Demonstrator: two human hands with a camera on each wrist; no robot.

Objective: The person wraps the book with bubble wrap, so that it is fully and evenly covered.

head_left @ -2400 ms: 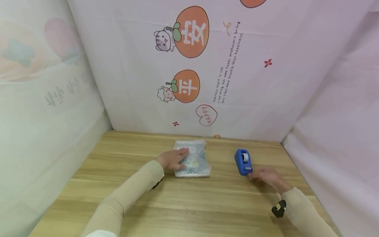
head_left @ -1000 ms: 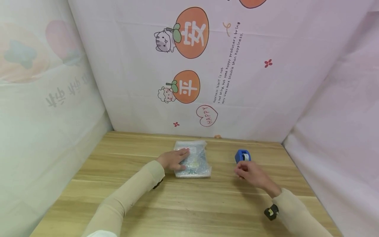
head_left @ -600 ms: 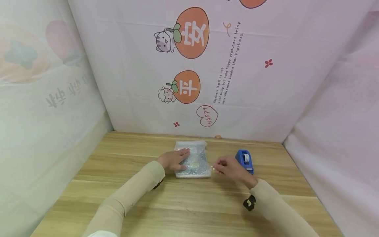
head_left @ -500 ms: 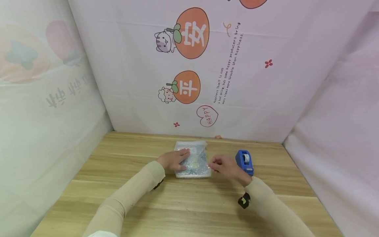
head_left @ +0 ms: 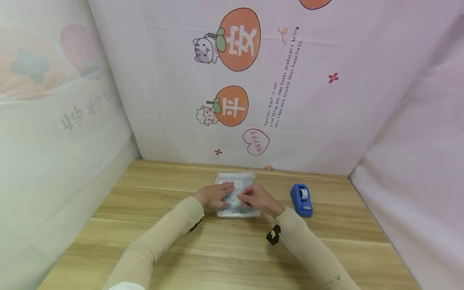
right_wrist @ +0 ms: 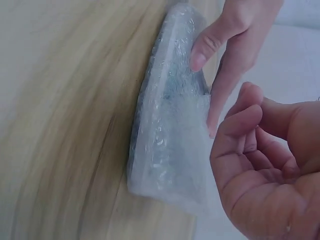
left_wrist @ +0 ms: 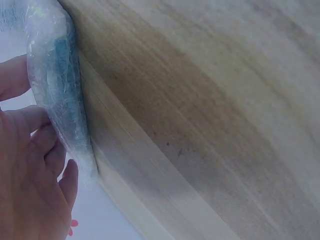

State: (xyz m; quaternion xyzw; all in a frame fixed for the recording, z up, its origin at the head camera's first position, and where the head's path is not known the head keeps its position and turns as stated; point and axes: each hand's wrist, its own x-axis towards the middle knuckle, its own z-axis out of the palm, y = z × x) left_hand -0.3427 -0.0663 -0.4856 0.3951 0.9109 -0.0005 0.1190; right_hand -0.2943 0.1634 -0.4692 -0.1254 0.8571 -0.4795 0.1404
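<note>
A flat bubble-wrapped package point(head_left: 235, 209) lies on the wooden table, a bluish thing showing through the wrap. My left hand point(head_left: 214, 195) rests on its left side with straight fingers, holding it down; the left wrist view shows the package edge beside the fingers point(left_wrist: 37, 117). My right hand point(head_left: 255, 197) is over the package's right half, thumb and forefinger pinched together on a small piece of clear tape that barely shows. In the right wrist view the pinching fingertips point(right_wrist: 250, 95) are close to the loose flap of wrap point(right_wrist: 182, 145).
A blue tape dispenser point(head_left: 301, 201) with a white-cored roll stands on the table to the right of the package. Patterned cloth point(head_left: 297, 149) walls off the back, and plain-looking cloth hangs at both sides. Bare wood point(head_left: 224, 253) shows in front.
From the dispenser's front end, my right hand has moved left with a small shiny bit of tape at its fingertips, and is now over the package. The left hand has stayed in place.
</note>
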